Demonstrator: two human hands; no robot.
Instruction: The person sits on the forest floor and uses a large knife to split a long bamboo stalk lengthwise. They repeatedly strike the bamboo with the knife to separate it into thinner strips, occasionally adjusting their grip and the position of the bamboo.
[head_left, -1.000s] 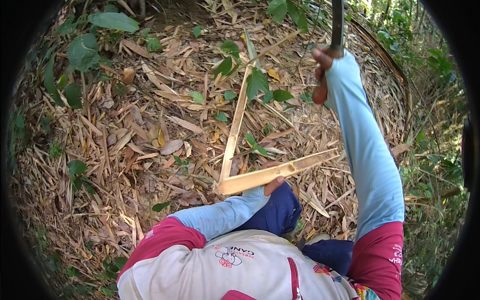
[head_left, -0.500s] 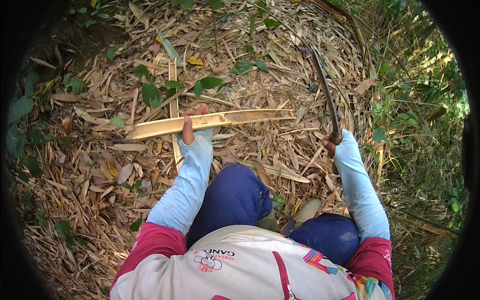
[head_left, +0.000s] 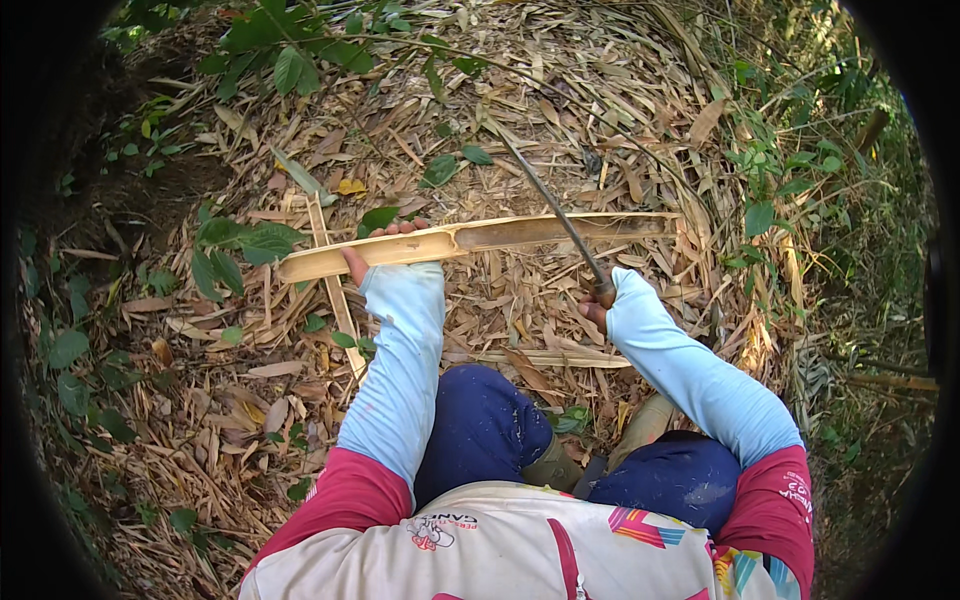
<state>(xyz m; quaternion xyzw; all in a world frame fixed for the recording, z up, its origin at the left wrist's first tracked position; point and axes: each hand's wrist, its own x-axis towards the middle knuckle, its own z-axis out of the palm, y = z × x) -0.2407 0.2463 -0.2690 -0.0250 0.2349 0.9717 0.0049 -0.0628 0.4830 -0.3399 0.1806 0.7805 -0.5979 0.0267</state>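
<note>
My left hand (head_left: 400, 229) is closed around a split length of bamboo (head_left: 490, 236), near its left end. The piece lies roughly level across the view, its pale hollow inner side facing up and a node showing along it. In my right hand (head_left: 594, 312) is the handle of a machete (head_left: 548, 192). Its long dark blade slants up to the left and crosses over the right half of the bamboo; whether the two touch, I cannot tell. A narrow bamboo strip (head_left: 338, 300) lies on the ground, passing below the held piece by my left hand.
Dry leaves and bamboo litter (head_left: 300, 390) cover the ground. Green leafy plants (head_left: 235, 250) grow at the left and far side, a thin stem (head_left: 590, 105) arches across the far side, and dense brush (head_left: 850, 250) stands at the right. My bent knees (head_left: 480, 425) are close below my hands.
My right hand has moved left, and the machete blade has swung from upright beside the bamboo to slanting across it. The held bamboo has shifted right.
</note>
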